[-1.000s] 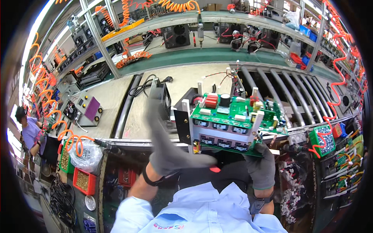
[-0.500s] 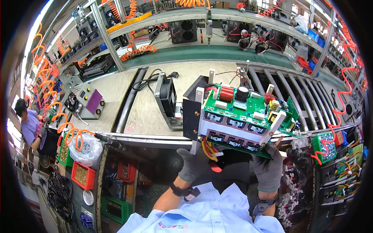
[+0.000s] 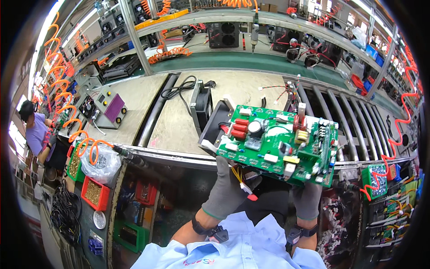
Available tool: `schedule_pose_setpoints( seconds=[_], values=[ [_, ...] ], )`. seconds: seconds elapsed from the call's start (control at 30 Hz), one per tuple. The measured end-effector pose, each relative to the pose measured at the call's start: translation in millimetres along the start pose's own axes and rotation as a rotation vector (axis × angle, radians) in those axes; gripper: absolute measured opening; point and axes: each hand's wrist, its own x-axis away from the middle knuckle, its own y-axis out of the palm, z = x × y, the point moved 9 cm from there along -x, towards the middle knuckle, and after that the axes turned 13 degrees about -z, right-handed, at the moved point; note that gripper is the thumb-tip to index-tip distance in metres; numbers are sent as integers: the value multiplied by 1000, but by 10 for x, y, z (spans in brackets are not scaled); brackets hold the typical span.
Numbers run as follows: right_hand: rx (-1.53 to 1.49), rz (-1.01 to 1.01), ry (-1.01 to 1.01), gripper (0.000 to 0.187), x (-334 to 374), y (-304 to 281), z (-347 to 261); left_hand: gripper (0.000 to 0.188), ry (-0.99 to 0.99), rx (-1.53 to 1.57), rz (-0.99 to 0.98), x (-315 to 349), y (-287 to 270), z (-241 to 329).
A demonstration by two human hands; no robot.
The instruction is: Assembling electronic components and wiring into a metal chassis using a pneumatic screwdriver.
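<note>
A green circuit board assembly (image 3: 273, 139) is tilted toward me over the table's front edge, its component side up. Red cylinders, a round capacitor and white connectors stand on it, with a dark metal panel (image 3: 214, 123) at its left end. My left hand (image 3: 226, 190), in a grey glove, is at the lower left corner, thumb up against it and fingers partly hidden below. Yellow and dark wires with a white connector (image 3: 246, 188) and a red tip hang across that hand. My gloved right hand (image 3: 307, 199) grips the lower right edge from beneath; the board hides its fingertips.
Behind the board stands a black fan in a metal frame (image 3: 202, 105) beside a coiled cable (image 3: 179, 88). Steel rollers (image 3: 345, 121) run to the right. A purple-panelled unit (image 3: 105, 110) and a co-worker (image 3: 38, 134) are at left. Screw bins (image 3: 95, 193) and coiled air hoses flank me.
The assembly has tipped so its top face turns toward me, hiding the side with the dark components. My left hand has moved up and right, under the hanging wires. The whole view has shifted slightly.
</note>
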Motion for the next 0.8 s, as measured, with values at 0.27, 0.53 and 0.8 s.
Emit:
schedule_pose_setpoints(
  seconds=[0.27, 0.53, 0.8],
  values=[
    [130, -379, 65, 40, -327, 633, -485, 57, 198, -114, -71, 120, 61, 319],
    [596, -671, -52, 71, -651, 538, -642, 94, 624, -2389, 440, 516, 438, 946],
    [1943, -318, -458, 76, -1779, 544, -930, 67, 784, -2131, 683, 654, 554, 1127]
  ],
)
